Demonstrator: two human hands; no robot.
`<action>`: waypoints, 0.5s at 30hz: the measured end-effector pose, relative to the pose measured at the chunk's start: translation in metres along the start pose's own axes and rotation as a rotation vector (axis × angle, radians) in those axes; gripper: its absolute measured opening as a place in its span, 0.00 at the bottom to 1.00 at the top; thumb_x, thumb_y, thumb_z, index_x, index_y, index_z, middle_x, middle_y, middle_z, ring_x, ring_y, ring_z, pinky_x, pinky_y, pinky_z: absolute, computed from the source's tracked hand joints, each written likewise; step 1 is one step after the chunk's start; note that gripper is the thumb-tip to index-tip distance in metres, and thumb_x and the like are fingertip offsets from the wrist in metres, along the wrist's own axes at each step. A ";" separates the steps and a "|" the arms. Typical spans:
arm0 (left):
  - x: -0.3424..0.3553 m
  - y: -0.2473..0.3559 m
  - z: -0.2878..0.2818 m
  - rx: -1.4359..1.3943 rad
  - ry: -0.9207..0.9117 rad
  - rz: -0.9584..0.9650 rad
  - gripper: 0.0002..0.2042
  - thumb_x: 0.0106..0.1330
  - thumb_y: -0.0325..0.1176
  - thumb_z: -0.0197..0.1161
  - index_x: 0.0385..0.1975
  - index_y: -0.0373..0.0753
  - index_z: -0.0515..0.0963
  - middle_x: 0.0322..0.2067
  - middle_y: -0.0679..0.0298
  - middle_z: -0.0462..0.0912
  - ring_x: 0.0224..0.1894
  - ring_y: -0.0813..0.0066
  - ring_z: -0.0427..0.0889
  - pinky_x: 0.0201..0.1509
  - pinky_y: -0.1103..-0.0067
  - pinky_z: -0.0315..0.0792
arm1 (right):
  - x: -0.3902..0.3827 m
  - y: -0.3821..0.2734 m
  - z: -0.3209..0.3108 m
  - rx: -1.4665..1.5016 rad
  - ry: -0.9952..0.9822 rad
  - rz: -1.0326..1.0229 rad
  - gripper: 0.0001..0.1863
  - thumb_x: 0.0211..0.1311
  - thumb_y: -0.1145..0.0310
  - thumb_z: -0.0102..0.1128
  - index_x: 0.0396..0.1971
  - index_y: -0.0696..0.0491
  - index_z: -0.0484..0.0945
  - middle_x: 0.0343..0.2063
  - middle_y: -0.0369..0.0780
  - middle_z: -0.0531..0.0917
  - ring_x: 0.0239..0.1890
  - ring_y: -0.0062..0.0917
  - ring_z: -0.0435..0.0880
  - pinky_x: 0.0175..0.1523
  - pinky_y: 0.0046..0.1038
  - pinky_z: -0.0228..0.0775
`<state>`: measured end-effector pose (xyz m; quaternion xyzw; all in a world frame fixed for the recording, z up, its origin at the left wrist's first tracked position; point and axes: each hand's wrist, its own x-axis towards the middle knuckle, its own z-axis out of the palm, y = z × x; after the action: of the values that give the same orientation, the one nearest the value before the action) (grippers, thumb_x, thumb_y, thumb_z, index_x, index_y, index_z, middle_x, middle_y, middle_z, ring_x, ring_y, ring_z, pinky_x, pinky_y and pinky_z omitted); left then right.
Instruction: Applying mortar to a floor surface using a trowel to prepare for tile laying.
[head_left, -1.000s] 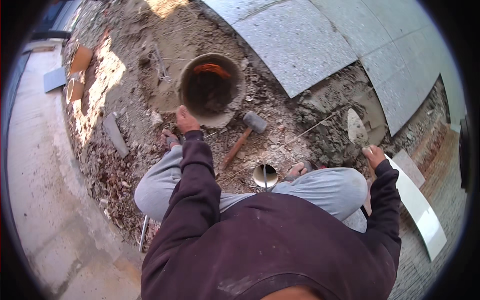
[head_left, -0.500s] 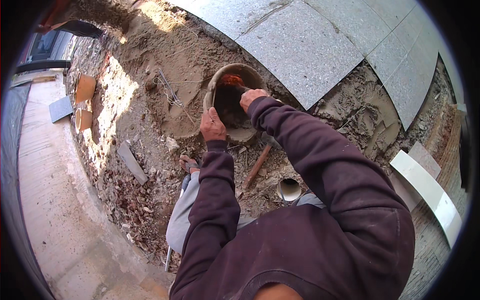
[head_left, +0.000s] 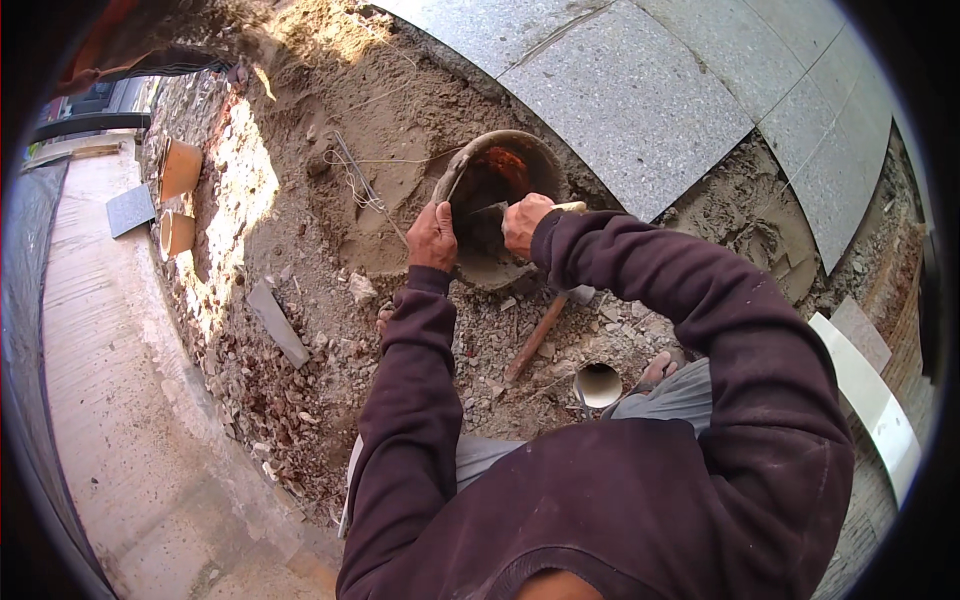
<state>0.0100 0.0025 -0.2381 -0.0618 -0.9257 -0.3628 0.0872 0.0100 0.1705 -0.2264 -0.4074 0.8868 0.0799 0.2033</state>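
Note:
A mortar-coated bucket (head_left: 545, 155) lies tipped in the sandy ground, its mouth facing me and some reddish inner wall showing. My left hand (head_left: 432, 238) is closed on its left rim. Inside the mouth, at the right side, my right hand (head_left: 524, 226) grips a trowel; the pale handle end (head_left: 571, 207) sticks out to the right of the fist and a bit of grey blade (head_left: 492, 210) points left into the bucket. Most of the blade is hard to make out. Just below the bucket lies a hammer (head_left: 536, 338) with a wooden handle.
Large speckled grey tiles (head_left: 630, 100) cover the far right, beside wet mortar (head_left: 745, 225). A round white pipe opening (head_left: 598, 386) is near my foot. Leftward are a tile strip (head_left: 278, 322), thin wire (head_left: 360, 175), orange pots (head_left: 180, 170) and a concrete path (head_left: 110, 350). Another person's arm shows top left.
My right hand has drawn back slightly and turned, so the trowel's handle end now shows. My left hand stays on the rim. The whole view has shifted a little.

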 end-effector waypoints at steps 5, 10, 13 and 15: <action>0.012 0.013 0.011 0.162 -0.069 -0.018 0.14 0.60 0.39 0.44 0.26 0.34 0.69 0.20 0.50 0.70 0.24 0.51 0.69 0.25 0.71 0.63 | 0.013 0.050 0.012 -0.191 0.176 0.455 0.11 0.48 0.67 0.44 0.27 0.52 0.76 0.25 0.39 0.77 0.28 0.32 0.76 0.22 0.43 0.64; -0.003 0.029 0.023 0.113 -0.147 0.207 0.13 0.59 0.39 0.46 0.31 0.34 0.68 0.22 0.49 0.71 0.25 0.50 0.70 0.25 0.66 0.64 | 0.020 0.053 0.025 0.075 -0.283 0.379 0.12 0.49 0.67 0.45 0.34 0.46 0.76 0.34 0.37 0.77 0.37 0.32 0.76 0.30 0.44 0.68; -0.016 0.028 0.024 0.015 -0.066 0.244 0.13 0.58 0.36 0.48 0.36 0.32 0.68 0.24 0.48 0.72 0.26 0.52 0.72 0.27 0.70 0.67 | 0.004 0.050 0.052 0.335 -0.237 0.246 0.14 0.47 0.67 0.45 0.34 0.47 0.75 0.34 0.40 0.77 0.39 0.31 0.75 0.38 0.30 0.69; -0.026 0.026 0.025 -0.030 -0.057 0.201 0.13 0.58 0.36 0.48 0.36 0.32 0.69 0.25 0.48 0.72 0.27 0.53 0.73 0.28 0.70 0.67 | -0.001 0.041 0.067 0.456 -0.248 0.243 0.14 0.44 0.70 0.49 0.35 0.49 0.75 0.35 0.41 0.76 0.40 0.33 0.75 0.40 0.32 0.68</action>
<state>0.0368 0.0376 -0.2443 -0.1660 -0.9115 -0.3640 0.0959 -0.0003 0.2183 -0.2880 -0.2290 0.8925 -0.0488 0.3856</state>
